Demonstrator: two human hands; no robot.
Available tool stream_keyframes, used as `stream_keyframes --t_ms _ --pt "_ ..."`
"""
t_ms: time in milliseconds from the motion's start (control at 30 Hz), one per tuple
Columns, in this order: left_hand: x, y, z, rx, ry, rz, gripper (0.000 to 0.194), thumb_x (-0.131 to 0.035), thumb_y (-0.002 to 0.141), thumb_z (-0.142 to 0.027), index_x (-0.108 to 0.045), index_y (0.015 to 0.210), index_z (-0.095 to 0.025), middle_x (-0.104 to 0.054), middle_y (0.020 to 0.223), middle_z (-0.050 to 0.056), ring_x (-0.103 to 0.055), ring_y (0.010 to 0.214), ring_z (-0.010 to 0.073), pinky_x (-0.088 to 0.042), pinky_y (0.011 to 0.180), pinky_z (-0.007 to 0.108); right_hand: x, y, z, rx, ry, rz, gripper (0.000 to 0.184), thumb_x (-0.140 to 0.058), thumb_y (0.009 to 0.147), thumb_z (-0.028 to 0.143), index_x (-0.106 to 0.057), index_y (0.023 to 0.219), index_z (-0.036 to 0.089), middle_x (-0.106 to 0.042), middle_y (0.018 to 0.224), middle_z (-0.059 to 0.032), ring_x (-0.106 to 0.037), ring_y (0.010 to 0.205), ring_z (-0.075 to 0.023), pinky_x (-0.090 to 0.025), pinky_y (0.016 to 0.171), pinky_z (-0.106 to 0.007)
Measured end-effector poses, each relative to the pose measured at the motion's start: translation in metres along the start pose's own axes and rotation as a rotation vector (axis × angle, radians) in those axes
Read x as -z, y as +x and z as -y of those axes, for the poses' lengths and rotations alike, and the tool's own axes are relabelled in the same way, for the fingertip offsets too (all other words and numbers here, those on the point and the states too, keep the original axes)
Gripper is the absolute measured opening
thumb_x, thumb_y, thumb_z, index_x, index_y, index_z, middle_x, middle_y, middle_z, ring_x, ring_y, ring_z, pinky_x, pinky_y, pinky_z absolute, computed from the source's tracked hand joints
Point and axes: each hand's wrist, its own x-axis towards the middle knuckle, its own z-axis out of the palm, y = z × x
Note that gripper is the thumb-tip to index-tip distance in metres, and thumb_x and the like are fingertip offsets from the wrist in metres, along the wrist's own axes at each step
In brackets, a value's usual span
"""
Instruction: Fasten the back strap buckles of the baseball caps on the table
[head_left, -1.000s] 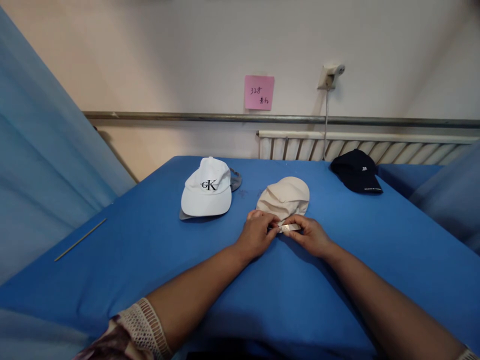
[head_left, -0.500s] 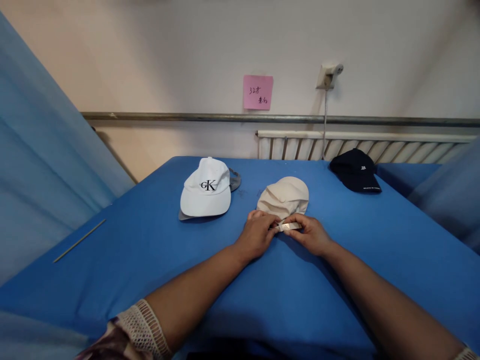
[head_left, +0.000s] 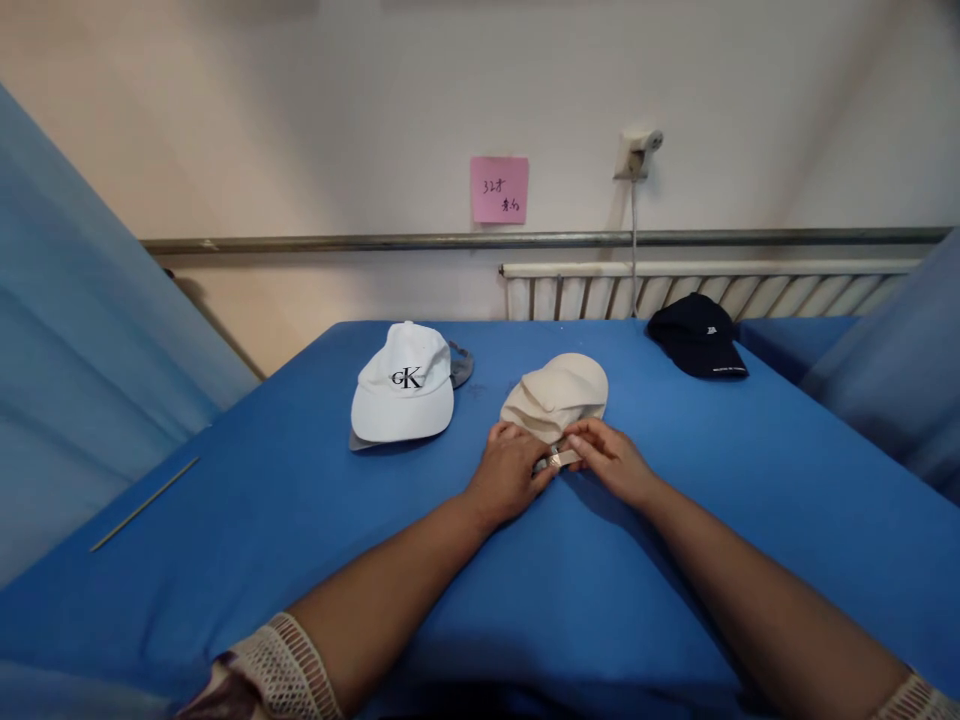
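A beige cap (head_left: 559, 392) lies flattened on the blue table (head_left: 300, 480) right in front of me. My left hand (head_left: 510, 470) and my right hand (head_left: 613, 462) meet at its near edge. Both pinch the cap's back strap and its small metal buckle (head_left: 556, 458) between fingers and thumbs. The strap's ends are partly hidden under my fingers.
A white cap (head_left: 405, 395) with a black logo sits to the left, on top of a grey one. A dark navy cap (head_left: 699, 336) lies at the far right. A thin stick (head_left: 144, 503) rests near the left edge. Blue curtains flank both sides; a radiator (head_left: 697, 292) lines the wall.
My hands have drawn a little closer together on the strap, the right fingers now covering more of the buckle. The view has shifted slightly to the right.
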Motion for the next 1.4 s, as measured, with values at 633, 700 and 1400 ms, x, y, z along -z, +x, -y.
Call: stream_keyframes --t_ms 633,700,1400 --pt "0.005 0.002 0.012 0.066 -0.145 -0.171 0.011 -0.063 0.083 -0.030 -0.067 0.087 -0.020 -0.067 0.081 0.002 -0.057 0.084 0.0185 -0.036 0.087 0.035 -0.012 -0.002 0.012 -0.534 1.067 -0.033 0.014 -0.066 0.082 0.018 -0.067 0.094 0.012 -0.073 0.088 -0.0081 -0.069 0.080 -0.0140 -0.054 0.078 -0.025" --pt "0.003 0.001 0.009 0.042 -0.144 -0.167 0.011 -0.065 0.083 -0.030 -0.067 0.088 -0.021 -0.066 0.082 0.001 -0.056 0.085 0.0184 -0.035 0.088 0.036 -0.014 0.001 0.008 -0.514 1.116 -0.095 0.012 -0.068 0.080 0.015 -0.067 0.091 0.014 -0.072 0.084 -0.0053 -0.068 0.075 -0.0123 -0.054 0.076 -0.024" --pt "-0.001 0.001 0.003 0.123 -0.084 -0.197 0.014 -0.066 0.081 -0.033 -0.068 0.090 -0.022 -0.068 0.086 0.002 -0.056 0.090 0.0202 -0.034 0.092 0.040 -0.032 -0.001 0.018 -0.196 0.761 -0.117 0.037 -0.086 0.059 0.028 -0.064 0.088 0.020 -0.070 0.089 -0.0022 -0.064 0.083 -0.0164 -0.046 0.082 -0.033"
